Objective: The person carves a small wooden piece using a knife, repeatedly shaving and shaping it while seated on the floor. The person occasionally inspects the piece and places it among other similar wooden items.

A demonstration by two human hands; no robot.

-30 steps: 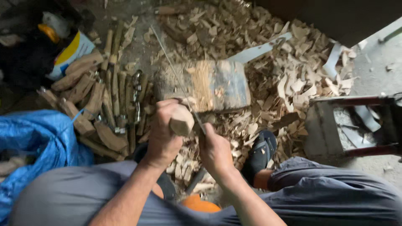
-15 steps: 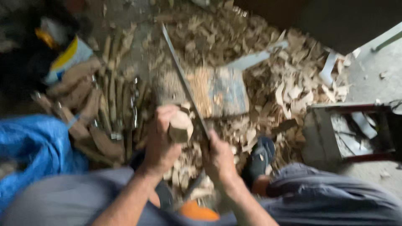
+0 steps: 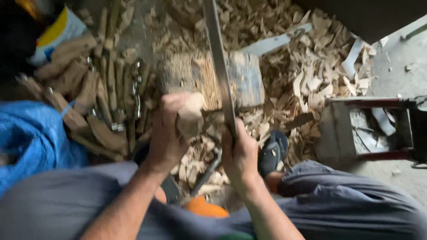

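From the head camera, looking down past grey-trousered knees, the person's left hand (image 3: 167, 133) is clenched around a short pale wooden piece (image 3: 190, 114), thumb and fingers wrapped about its left side, so that its blunt upper end sticks out above the fist. The forearm runs up from the lower left, wrist bent slightly inward. The wooden piece sits in front of the near edge of a worn chopping block (image 3: 202, 80), just above a litter of wood chips (image 3: 307, 75).

The right hand (image 3: 240, 153) is closed tight around the handle of a long blade (image 3: 218, 58), knuckles toward the camera, forearm coming up from the lower right. The blade rises steeply from the fist, crossing the block and running out at the top edge; its lower part lies just beside the wooden piece, on the right; whether they touch cannot be told through the blur.

Left of the block lies a row of carved wooden handles (image 3: 95, 93), near a blue bag (image 3: 31, 138). A dark sandal (image 3: 272, 151) shows right of the right hand.
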